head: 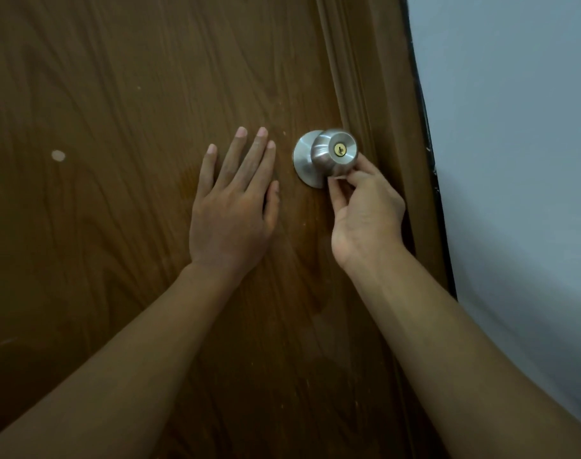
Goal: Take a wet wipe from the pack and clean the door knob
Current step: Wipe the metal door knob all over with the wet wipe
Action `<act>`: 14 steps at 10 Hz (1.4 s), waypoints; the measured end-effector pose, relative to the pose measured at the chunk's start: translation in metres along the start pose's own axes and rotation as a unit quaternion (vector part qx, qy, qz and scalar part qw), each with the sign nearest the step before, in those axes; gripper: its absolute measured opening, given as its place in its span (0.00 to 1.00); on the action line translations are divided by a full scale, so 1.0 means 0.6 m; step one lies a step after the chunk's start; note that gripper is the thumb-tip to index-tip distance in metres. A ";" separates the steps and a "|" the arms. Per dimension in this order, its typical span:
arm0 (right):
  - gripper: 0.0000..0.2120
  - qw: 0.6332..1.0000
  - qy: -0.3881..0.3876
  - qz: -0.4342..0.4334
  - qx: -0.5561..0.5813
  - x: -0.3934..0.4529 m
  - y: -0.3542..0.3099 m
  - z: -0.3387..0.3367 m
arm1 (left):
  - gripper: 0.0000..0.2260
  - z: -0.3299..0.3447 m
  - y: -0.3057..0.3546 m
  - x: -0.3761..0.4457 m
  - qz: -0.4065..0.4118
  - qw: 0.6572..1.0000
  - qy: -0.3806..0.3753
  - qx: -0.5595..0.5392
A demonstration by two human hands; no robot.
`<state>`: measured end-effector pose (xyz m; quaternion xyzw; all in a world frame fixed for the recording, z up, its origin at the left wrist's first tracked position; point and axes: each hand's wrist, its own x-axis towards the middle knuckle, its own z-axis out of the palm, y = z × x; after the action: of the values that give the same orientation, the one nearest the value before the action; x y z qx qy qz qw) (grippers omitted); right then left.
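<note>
A round brushed-steel door knob [329,152] with a brass keyhole in its face sticks out of a brown wooden door [117,127]. My right hand [365,210] reaches up from below and grips the knob's lower rim with thumb and curled fingers. My left hand [233,207] lies flat against the door just left of the knob, fingers straight and spread. No wet wipe and no pack show in the view.
The brown door frame [391,127] runs down right beside the knob. A pale grey-blue wall [514,144] fills the right side. A small white chip [58,155] marks the door at the left.
</note>
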<state>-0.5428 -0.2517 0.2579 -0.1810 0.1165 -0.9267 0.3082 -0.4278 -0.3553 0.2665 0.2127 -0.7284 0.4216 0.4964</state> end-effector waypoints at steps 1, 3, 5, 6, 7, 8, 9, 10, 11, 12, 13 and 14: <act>0.14 0.999 -0.009 0.042 0.010 -0.008 0.006 -0.005 | 0.23 0.000 0.000 0.000 0.001 1.000 0.002 0.001; 0.15 0.976 -0.010 0.147 0.160 -0.021 -0.003 0.011 | 0.23 -0.002 0.000 0.000 0.000 1.000 -0.005 0.003; 0.16 0.974 -0.002 0.144 0.172 -0.022 -0.017 0.007 | 0.23 -0.001 0.001 0.001 0.001 1.000 -0.006 0.002; 0.15 0.975 0.003 0.137 0.173 -0.022 -0.018 0.008 | 0.23 0.002 0.002 0.000 0.001 1.000 -0.006 0.003; 0.14 0.971 -0.001 0.157 0.179 -0.024 -0.016 0.013 | 0.23 0.001 -0.001 0.000 0.002 1.000 -0.003 0.005; 0.14 0.970 -0.006 0.173 0.170 -0.020 -0.023 0.011 | 0.23 0.000 -0.002 0.000 0.001 1.000 -0.003 0.008; 0.15 0.977 0.001 0.153 0.147 -0.013 -0.030 0.008 | 0.23 0.000 0.002 0.000 0.001 1.000 -0.004 0.000; 0.15 0.980 -0.001 0.141 0.138 -0.014 -0.024 0.011 | 0.23 -0.001 0.000 0.000 0.000 1.000 -0.004 0.004; 0.09 0.988 0.001 0.131 0.083 -0.009 -0.026 0.015 | 0.23 0.000 0.000 0.000 0.002 1.000 -0.007 0.008; 0.08 0.995 0.024 0.092 0.021 0.001 -0.031 0.023 | 0.23 0.001 0.000 0.000 0.001 1.000 -0.005 0.006; 0.10 0.998 0.004 0.067 0.003 -0.001 -0.022 0.015 | 0.23 0.001 0.000 -0.001 -0.001 1.000 -0.002 0.003; 0.09 0.997 -0.006 0.073 0.014 0.001 -0.022 0.009 | 0.23 0.000 0.000 -0.001 -0.001 1.000 -0.002 0.002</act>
<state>-0.5480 -0.2419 0.2673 -0.1730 0.1147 -0.9021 0.3783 -0.4278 -0.3556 0.2663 0.2149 -0.7287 0.4221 0.4947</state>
